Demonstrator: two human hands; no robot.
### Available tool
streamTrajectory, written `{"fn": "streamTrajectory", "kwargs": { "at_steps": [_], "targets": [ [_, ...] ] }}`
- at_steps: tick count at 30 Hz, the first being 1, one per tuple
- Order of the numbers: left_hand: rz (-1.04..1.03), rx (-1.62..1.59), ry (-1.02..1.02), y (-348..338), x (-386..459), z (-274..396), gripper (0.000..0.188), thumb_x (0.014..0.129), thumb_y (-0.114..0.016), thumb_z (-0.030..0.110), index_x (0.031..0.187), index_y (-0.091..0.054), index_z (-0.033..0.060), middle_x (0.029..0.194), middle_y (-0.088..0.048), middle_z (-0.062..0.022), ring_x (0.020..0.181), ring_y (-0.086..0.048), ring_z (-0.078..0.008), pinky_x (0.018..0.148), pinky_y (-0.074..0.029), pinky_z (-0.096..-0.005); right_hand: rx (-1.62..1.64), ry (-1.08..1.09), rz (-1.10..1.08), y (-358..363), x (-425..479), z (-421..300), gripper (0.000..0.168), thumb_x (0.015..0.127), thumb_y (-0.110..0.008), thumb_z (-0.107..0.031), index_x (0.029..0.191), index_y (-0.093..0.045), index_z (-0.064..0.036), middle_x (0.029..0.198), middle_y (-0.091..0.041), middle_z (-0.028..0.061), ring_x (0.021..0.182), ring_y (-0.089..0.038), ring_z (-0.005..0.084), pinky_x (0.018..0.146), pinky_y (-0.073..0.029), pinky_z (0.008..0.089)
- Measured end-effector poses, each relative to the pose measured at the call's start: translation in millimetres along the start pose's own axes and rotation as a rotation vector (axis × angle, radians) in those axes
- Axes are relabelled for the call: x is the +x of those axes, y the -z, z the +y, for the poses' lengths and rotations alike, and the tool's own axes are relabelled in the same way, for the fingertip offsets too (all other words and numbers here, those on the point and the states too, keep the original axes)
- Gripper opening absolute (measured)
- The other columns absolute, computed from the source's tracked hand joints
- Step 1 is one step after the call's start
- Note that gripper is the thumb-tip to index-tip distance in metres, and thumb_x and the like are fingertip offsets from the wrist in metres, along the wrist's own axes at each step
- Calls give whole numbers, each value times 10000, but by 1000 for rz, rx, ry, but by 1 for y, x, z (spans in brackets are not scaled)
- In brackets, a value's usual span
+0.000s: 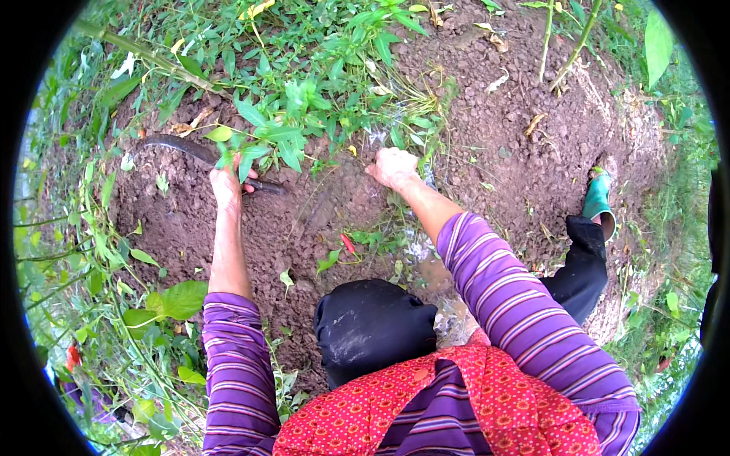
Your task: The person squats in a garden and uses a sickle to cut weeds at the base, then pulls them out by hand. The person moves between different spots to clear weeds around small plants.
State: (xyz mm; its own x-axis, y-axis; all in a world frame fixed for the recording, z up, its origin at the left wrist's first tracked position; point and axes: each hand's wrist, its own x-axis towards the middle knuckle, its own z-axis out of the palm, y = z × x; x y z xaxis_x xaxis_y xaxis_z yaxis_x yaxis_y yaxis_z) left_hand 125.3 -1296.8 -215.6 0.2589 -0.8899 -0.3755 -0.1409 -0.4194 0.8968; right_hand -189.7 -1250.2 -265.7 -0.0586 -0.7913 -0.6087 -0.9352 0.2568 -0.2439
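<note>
My left hand (227, 185) grips a sickle (182, 146), its dark curved blade reaching left and its short handle sticking out to the right. Green leaves partly cover the fingers, and I cannot tell whether the hand also holds their stem. Close over the soil, my right hand (393, 168) is curled into a fist beside low weeds (425, 137) and a wet, shiny patch. Whatever is inside that fist is hidden. Leafy green weeds (308, 97) grow thickly just beyond both hands.
A red chili pepper (348, 243) lies on the brown soil (171, 228) before my dark-clad knee (373, 328). Thick plant stems (576, 48) rise at the far right, another stem (148, 54) slants at upper left. My green boot (599, 199) stands to the right.
</note>
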Motion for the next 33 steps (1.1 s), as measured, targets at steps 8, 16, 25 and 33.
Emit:
{"fn": "streamTrajectory", "kwargs": {
  "at_steps": [8, 16, 25, 33],
  "targets": [
    [-12, -30, 48, -14, -6, 14, 311, 888, -533, 281, 724, -591, 23, 527, -544, -68, 394, -488, -136, 301, -343, -236, 385, 14, 41, -73, 24, 32, 385, 868, -474, -330, 982, -619, 8, 1030, -630, 157, 984, -589, 305, 857, -462, 413],
    [23, -36, 48, -11, -3, 9, 309, 894, -514, 286, 773, -602, 15, 536, -559, -86, 383, -467, -147, 322, -363, -245, 789, 154, 34, 18, -12, -10, 303, 868, -512, -251, 1143, -536, -125, 940, -620, 170, 641, -579, 247, 584, -488, 357],
    [50, -71, 7, -13, -4, 6, 329, 883, -555, 307, 760, -602, 5, 552, -564, -82, 393, -496, -139, 287, -353, -245, 635, 276, -222, -22, -25, -69, 448, 883, -510, -339, 1267, -462, -113, 947, -640, 199, 701, -633, 282, 611, -524, 390],
    [-24, -57, -4, -5, -3, 6, 338, 882, -562, 313, 754, -603, 3, 536, -565, -85, 374, -487, -142, 292, -364, -242, 349, 71, 215, -34, -56, 7, 442, 933, -373, -388, 799, -616, -44, 694, -630, 180, 674, -637, 329, 665, -516, 418]
  ]
}}
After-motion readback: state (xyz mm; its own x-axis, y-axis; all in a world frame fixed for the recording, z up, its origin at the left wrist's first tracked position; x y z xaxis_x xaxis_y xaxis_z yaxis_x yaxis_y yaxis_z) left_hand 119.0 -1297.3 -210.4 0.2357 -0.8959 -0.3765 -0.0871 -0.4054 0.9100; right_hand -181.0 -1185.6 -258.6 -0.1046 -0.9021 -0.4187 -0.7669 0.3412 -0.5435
